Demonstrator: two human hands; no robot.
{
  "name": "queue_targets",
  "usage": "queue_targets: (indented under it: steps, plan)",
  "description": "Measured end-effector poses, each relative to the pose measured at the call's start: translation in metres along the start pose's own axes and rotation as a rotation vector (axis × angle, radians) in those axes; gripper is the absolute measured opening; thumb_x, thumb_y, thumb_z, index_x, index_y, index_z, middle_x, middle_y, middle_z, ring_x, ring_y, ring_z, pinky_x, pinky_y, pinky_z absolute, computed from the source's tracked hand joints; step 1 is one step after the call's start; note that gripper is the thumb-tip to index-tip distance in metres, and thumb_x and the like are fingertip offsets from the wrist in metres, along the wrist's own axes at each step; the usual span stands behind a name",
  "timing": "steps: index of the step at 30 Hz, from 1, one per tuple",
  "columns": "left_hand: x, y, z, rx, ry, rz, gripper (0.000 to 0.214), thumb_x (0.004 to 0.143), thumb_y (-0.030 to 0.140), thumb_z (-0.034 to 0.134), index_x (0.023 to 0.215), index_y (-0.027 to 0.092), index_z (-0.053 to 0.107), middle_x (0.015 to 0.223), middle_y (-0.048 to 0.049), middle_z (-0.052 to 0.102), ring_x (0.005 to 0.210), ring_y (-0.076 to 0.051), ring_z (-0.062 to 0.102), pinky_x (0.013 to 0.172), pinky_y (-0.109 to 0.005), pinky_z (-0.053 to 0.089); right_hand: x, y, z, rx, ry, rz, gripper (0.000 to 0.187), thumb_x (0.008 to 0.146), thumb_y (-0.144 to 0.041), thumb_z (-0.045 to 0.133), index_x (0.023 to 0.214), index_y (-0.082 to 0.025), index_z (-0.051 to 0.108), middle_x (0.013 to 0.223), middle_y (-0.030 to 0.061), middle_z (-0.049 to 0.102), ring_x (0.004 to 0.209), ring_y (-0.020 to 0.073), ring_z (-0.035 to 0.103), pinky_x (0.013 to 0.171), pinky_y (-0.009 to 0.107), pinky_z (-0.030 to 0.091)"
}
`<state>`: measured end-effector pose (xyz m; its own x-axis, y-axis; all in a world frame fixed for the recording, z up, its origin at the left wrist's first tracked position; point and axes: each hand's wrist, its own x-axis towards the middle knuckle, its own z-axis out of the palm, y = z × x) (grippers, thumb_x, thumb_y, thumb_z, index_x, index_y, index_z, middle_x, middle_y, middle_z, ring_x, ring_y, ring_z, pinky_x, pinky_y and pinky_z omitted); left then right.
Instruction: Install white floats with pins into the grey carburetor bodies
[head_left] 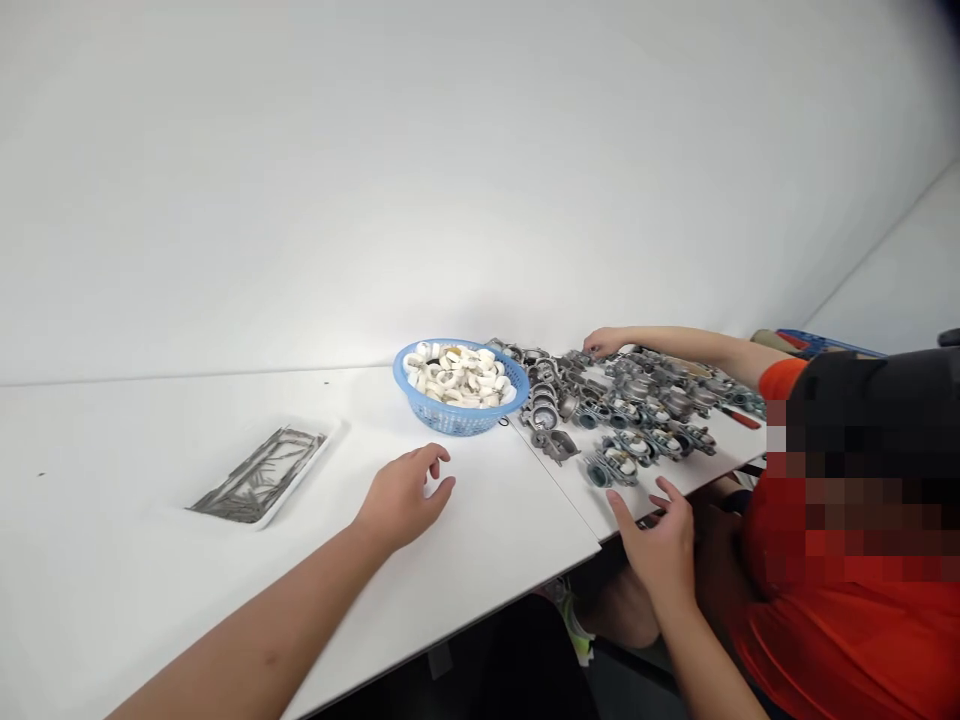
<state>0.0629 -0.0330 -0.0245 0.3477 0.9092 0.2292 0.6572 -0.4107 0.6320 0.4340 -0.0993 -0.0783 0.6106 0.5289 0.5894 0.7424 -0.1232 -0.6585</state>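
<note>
Left hand (403, 497) and right hand (656, 540) are both empty, loosely spread; the right's just by grey cast-metal carburettor bodies (611, 467): heavy, stiff stuff, so grab them round the middle.

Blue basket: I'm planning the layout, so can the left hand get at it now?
Probably yes: the left hand is close to the blue basket, with no object between them on the white table.

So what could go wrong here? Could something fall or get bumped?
The right hand is right beside the metal carburetor bodies near the table edge, so a bump might knock one off. A co-worker's hand reaches into the same pile, so hands might collide. The blue basket of white rings touches the parts and might tip if nudged.
</note>
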Motion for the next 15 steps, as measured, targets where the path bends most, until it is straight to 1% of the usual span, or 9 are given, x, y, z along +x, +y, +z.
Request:
queue_targets:
  steps: [2, 4, 6, 8, 10, 12, 14, 15]
  plan:
    - [0.000, -0.001, 0.001, -0.004, 0.005, 0.005, 0.026, 0.092, 0.042, 0.046, 0.110, 0.025, 0.055, 0.096, -0.0018, 0.064, 0.079, -0.019, 0.062, 0.071, -0.035, 0.047, -0.003, -0.008, -0.005, 0.021, 0.008, 0.020, 0.096, 0.066, -0.076, 0.070, 0.137, -0.015, 0.050, 0.120, 0.0177, 0.056, 0.103, 0.0337, 0.057, 0.094, 0.051, 0.047]
    - [0.000, -0.002, 0.002, -0.006, 0.001, 0.011, 0.026, 0.092, 0.042, 0.047, 0.110, 0.025, 0.055, 0.096, -0.0022, 0.065, 0.078, -0.019, 0.062, 0.070, -0.035, 0.047, -0.008, -0.018, -0.010, 0.061, 0.009, -0.006, 0.086, 0.067, -0.071, 0.073, 0.133, -0.018, 0.054, 0.120, 0.0153, 0.058, 0.100, 0.0314, 0.058, 0.090, 0.048, 0.049]
    - [0.001, -0.003, 0.002, -0.003, -0.004, 0.007, 0.026, 0.091, 0.042, 0.047, 0.109, 0.025, 0.056, 0.096, -0.0017, 0.065, 0.079, -0.019, 0.061, 0.070, -0.035, 0.047, -0.013, -0.031, -0.014, 0.117, 0.013, -0.107, 0.071, 0.073, -0.064, 0.074, 0.126, -0.020, 0.057, 0.121, 0.0136, 0.059, 0.103, 0.0301, 0.059, 0.089, 0.045, 0.049]
    - [0.002, -0.004, 0.003, 0.003, -0.006, -0.001, 0.025, 0.091, 0.042, 0.048, 0.108, 0.027, 0.055, 0.096, -0.0004, 0.065, 0.079, -0.019, 0.061, 0.070, -0.035, 0.046, -0.020, -0.045, -0.017, 0.182, 0.014, -0.255, 0.054, 0.079, -0.054, 0.073, 0.119, -0.019, 0.060, 0.120, 0.0127, 0.061, 0.109, 0.0298, 0.058, 0.091, 0.044, 0.049]
    - [0.002, -0.005, 0.003, 0.008, -0.002, -0.008, 0.023, 0.090, 0.042, 0.049, 0.107, 0.028, 0.055, 0.096, 0.0009, 0.065, 0.078, -0.018, 0.061, 0.070, -0.035, 0.046, -0.030, -0.060, -0.020, 0.243, -0.024, -0.403, 0.039, 0.084, -0.043, 0.073, 0.113, -0.019, 0.062, 0.117, 0.0117, 0.063, 0.112, 0.0292, 0.059, 0.094, 0.043, 0.048]
    - [0.002, -0.005, 0.003, 0.009, 0.001, -0.008, 0.022, 0.090, 0.041, 0.050, 0.106, 0.028, 0.055, 0.095, 0.0017, 0.065, 0.076, -0.018, 0.061, 0.069, -0.034, 0.046, -0.042, -0.078, -0.021, 0.294, -0.128, -0.511, 0.027, 0.086, -0.034, 0.072, 0.107, -0.020, 0.063, 0.109, 0.0093, 0.065, 0.105, 0.0256, 0.062, 0.093, 0.040, 0.049]
    - [0.002, -0.006, 0.004, 0.011, 0.011, 0.000, 0.021, 0.089, 0.040, 0.050, 0.105, 0.028, 0.056, 0.095, 0.0016, 0.065, 0.076, -0.017, 0.061, 0.069, -0.034, 0.045, -0.056, -0.098, -0.019, 0.356, -0.318, -0.544, 0.015, 0.089, -0.030, 0.069, 0.099, -0.021, 0.063, 0.092, 0.0045, 0.065, 0.085, 0.0190, 0.063, 0.081, 0.032, 0.052]
    - [0.003, -0.007, 0.004, 0.013, 0.021, 0.008, 0.020, 0.089, 0.039, 0.051, 0.105, 0.027, 0.057, 0.094, 0.0014, 0.066, 0.076, -0.018, 0.061, 0.069, -0.034, 0.045, -0.062, -0.108, -0.017, 0.396, -0.443, -0.534, 0.010, 0.091, -0.030, 0.067, 0.094, -0.021, 0.063, 0.083, 0.0022, 0.064, 0.074, 0.0160, 0.061, 0.072, 0.028, 0.051]
